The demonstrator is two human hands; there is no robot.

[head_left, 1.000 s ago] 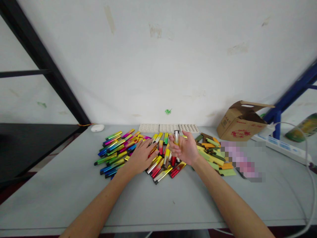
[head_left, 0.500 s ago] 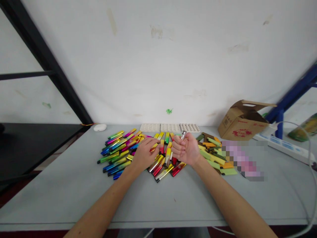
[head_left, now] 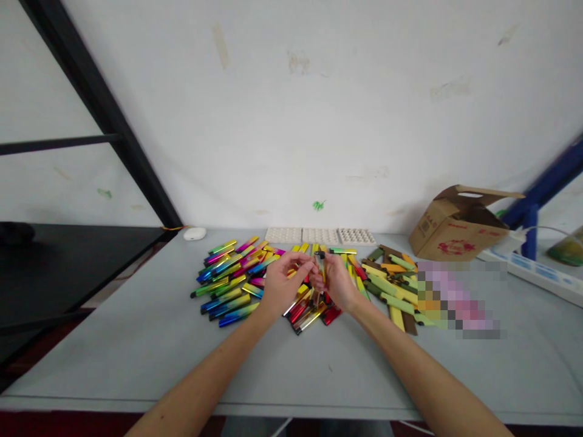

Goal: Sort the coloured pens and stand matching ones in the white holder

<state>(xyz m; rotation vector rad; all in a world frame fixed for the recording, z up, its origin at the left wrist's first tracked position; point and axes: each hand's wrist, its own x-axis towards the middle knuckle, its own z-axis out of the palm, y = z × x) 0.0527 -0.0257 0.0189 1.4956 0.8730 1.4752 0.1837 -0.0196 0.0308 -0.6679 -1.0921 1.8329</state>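
Lighter (head_left: 324, 265), seemingly of the same kind as the metallic-coloured lighters (head_left: 226, 301) on the table (head_left: 273, 376), held just above the middle of their spread. The left hand (head_left: 283, 286) has moved in from the pile and now curls beside the dark upper end, thumb and forefinger drawn together; whether it grips cannot be told. The right hand (head_left: 342, 284) closes its fingers around the body. This brings both hands to one piece, suggesting close two-handed handling. Long axis: near upright, dark end pointing up, lower end hidden by fingers.
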